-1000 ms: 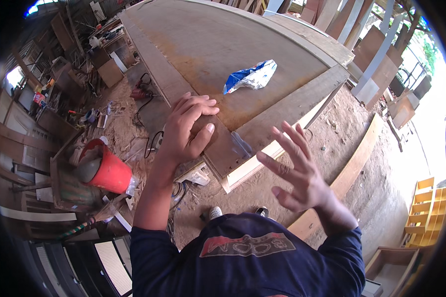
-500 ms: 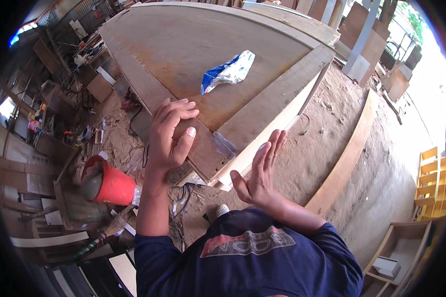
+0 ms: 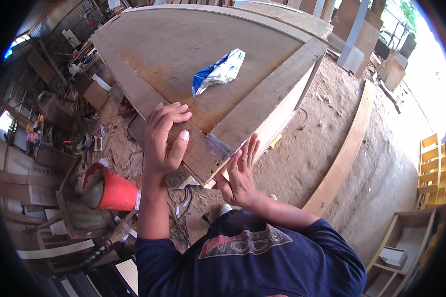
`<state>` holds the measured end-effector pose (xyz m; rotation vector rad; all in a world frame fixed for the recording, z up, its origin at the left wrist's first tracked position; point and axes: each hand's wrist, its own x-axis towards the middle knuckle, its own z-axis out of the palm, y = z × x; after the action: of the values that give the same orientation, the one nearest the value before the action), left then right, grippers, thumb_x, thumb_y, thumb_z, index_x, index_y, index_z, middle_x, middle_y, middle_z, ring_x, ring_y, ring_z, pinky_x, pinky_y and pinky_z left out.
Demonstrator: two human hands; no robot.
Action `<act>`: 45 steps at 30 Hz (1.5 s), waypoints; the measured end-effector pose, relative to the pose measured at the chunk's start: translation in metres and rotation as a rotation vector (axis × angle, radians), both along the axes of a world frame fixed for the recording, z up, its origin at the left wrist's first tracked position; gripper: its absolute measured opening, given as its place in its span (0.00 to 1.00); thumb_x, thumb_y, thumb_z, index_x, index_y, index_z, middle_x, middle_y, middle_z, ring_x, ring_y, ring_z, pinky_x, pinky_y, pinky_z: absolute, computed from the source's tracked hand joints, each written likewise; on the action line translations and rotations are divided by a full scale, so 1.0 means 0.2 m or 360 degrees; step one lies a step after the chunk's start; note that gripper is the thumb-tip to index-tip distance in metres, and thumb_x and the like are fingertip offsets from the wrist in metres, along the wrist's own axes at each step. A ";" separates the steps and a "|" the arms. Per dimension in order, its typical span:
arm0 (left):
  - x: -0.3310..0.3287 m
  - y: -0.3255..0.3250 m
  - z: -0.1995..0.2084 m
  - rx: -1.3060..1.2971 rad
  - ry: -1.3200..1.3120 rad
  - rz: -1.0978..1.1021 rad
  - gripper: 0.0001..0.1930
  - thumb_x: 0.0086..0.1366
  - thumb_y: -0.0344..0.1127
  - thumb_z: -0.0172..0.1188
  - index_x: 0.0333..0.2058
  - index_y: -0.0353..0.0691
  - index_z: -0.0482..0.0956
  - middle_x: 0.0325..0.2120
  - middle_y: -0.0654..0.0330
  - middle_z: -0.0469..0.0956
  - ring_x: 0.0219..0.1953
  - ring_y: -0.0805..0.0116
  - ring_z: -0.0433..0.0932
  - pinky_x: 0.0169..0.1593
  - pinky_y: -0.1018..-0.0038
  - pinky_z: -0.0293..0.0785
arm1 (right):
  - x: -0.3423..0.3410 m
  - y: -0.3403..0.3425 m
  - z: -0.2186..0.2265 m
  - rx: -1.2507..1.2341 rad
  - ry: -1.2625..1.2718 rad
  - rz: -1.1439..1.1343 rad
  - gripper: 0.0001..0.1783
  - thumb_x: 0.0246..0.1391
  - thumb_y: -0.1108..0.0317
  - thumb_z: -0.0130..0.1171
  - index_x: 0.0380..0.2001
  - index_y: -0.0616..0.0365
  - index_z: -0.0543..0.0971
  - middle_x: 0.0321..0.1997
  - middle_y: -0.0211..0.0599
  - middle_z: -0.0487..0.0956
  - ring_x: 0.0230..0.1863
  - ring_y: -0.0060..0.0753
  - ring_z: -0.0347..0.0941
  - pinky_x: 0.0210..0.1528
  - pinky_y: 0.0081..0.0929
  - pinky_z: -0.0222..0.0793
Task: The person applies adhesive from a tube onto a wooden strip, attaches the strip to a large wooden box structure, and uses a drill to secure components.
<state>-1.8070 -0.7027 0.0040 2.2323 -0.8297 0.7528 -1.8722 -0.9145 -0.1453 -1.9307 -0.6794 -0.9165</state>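
Observation:
In front of me lies a large framed wooden panel (image 3: 262,106), brown and stained with orange-brown patches, its near corner pointing at me. My left hand (image 3: 166,136) rests on the left frame strip near that corner, fingers loosely bent and thumb apart, holding nothing. At the panel's right side edge my right hand (image 3: 241,173) lies with its fingers stretched out against the pale edge; it grips nothing. Between the hands, a small clear plastic piece (image 3: 218,144) lies on the corner. A crumpled blue and white plastic packet (image 3: 218,73) sits farther up on the panel.
A red bucket (image 3: 116,190) stands at the left among wood scraps and cables (image 3: 183,210). A long curved board (image 3: 344,151) lies on the dirt floor at the right. Yellow shelving (image 3: 431,166) and an open wooden cabinet frame (image 3: 399,247) are at the far right.
My right hand has moved left and inward to the panel's side edge. My left hand stays on the frame strip. The whole view has shifted slightly.

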 end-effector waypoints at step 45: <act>-0.02 0.00 0.01 -0.0009 0.0012 0.0019 0.19 0.63 0.38 0.59 0.47 0.34 0.86 0.54 0.47 0.86 0.63 0.43 0.81 0.75 0.42 0.64 | -0.18 -0.20 0.33 0.0008 0.0357 0.0008 0.48 0.49 0.72 0.70 0.77 0.46 0.73 0.55 0.46 0.74 0.55 0.47 0.73 0.60 0.47 0.69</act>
<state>-1.8107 -0.7034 0.0062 2.2358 -0.8107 0.7507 -1.9079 -0.9547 -0.0803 -1.9892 -0.5489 -0.6838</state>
